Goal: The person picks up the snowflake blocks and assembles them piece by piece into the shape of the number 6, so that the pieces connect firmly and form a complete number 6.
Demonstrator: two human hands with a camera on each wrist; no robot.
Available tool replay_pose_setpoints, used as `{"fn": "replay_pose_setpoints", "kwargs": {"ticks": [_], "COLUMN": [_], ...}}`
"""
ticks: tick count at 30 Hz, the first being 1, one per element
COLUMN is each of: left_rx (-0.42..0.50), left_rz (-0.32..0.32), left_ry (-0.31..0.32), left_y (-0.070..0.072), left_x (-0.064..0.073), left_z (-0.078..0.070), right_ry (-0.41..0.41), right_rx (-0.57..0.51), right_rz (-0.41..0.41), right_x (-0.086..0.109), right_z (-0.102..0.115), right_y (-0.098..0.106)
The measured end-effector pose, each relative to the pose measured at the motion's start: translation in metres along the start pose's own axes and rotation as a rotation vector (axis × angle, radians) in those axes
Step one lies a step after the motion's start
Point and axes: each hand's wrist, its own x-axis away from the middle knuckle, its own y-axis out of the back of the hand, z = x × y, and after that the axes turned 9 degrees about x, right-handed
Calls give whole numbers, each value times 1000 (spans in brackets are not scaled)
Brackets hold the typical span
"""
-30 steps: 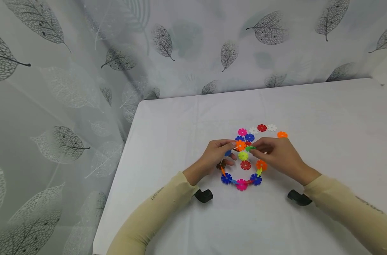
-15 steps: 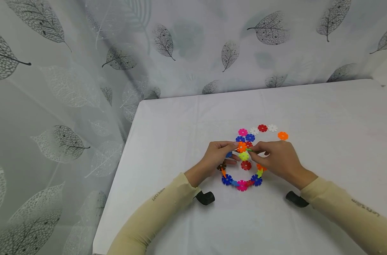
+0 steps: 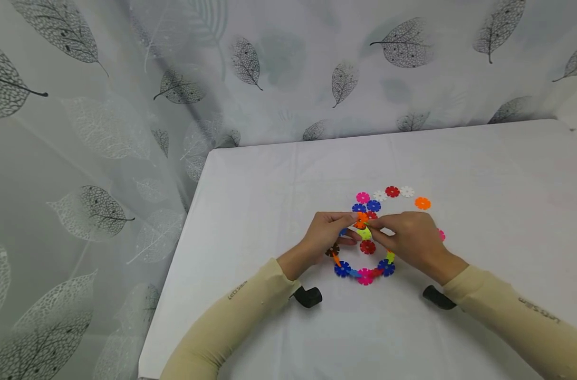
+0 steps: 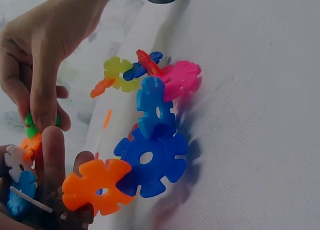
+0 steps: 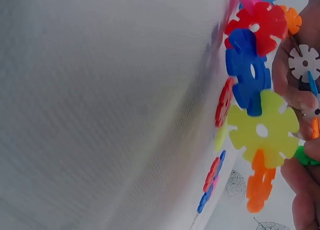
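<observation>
A chain of notched plastic snowflake discs hangs in a curve below my hands, with a blue disc [image 4: 150,160], a pink disc [image 4: 182,80] and a yellow disc [image 5: 263,130] slotted edge to edge. My left hand [image 3: 317,237] holds one end of it, where a white disc [image 5: 304,62] shows among the fingers. An orange disc [image 3: 361,220] sits at that end, by the left fingertips. Between thumb and finger, my right hand [image 3: 414,240] pinches a green disc [image 4: 34,127] against the orange one. How deep their slots mesh is hidden by the fingers.
Loose discs lie flat on the white-covered table [image 3: 269,184]: a red disc [image 3: 392,191], a white disc [image 3: 406,191] and an orange disc [image 3: 422,203] at the back, a red disc [image 3: 367,247] inside the curve. A leaf-patterned curtain [image 3: 279,68] hangs behind.
The right hand has shifted slightly left and down, bringing the green disc against the orange one. The chain has drifted a little right, and a pink disc beyond the right hand has come into view.
</observation>
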Motion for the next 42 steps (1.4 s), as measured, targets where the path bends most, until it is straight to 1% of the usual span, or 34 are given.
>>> {"fn": "replay_pose_setpoints", "kwargs": {"ticks": [4,7,11,14,16,19,24,28,31,33,37,39,42], "left_rx": [-15,-8,20,55,77,92,56,16,-21,-44,-79,-82,-89], "left_rz": [21,25,12,-14,-34,-58,-77,-108,-132,-143,-154,-155,-145], "left_ry": [-12,-18,6,44,56,65,95,128,155,172,212,235,263], "left_y": [1,3,5,6,7,9,12,14,16,18,20,21,23], "left_x": [-1,-2,-3,-4,-4,-4,-4,-6,-8,-9,-9,-9,-10], "left_z": [3,4,5,5,4,2,-3,-6,-7,-7,-7,-7,-5], "right_ry": [-24,-73,-197,-309,-379,-491,-675,-754,-813,-856,-924,-952,-977], "right_rx": [-13,-57,-109,-134,-153,-193,-306,-384,-412,-426,-408,-395,-367], "right_rz": [4,37,137,180,174,137,68,13,6,9,48,84,165], "right_x": [3,4,4,7,10,13,19,24,30,36,46,51,57], "right_z": [2,3,0,-8,-16,-29,-50,-64,-73,-79,-88,-93,-98], "right_y": [-1,0,6,13,19,28,41,47,50,51,52,54,55]}}
